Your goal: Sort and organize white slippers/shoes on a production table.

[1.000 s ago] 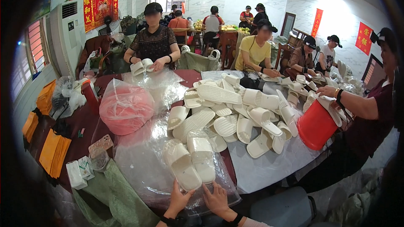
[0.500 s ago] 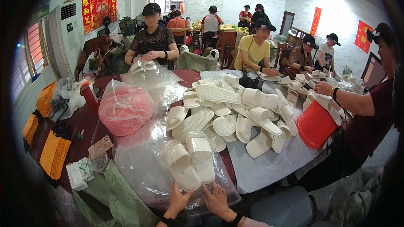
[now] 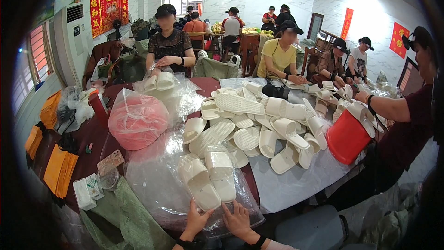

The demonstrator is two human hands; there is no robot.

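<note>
Two cream slide slippers lie side by side in front of me, toes pointing away, inside a clear plastic bag [image 3: 155, 190]. My left hand [image 3: 197, 219] has its thumb and fingers around the heel of the left slipper [image 3: 206, 193]. At the heel of the right slipper [image 3: 222, 177], my right hand [image 3: 237, 218] is closed, thumb and fingertips against its edge. The slippers' toe ends sit deeper under the shiny film. Just beyond them rises a large pile of loose cream slippers [image 3: 243, 103].
Left of the bag stand a pink plastic-wrapped bundle [image 3: 138, 119], a phone [image 3: 110, 160], tissue packs [image 3: 88, 191] and yellow envelopes [image 3: 60, 170]. Across the table, a person handles a bagged slipper pair [image 3: 159, 82]. At right, a person works over a red bucket [image 3: 348, 137]. A grey stool [image 3: 312, 231] stands nearby.
My hands and the two slippers stay put. Across the table, the person's bagged slippers have come down toward the tabletop. The person at right has moved a hand farther over the bucket.
</note>
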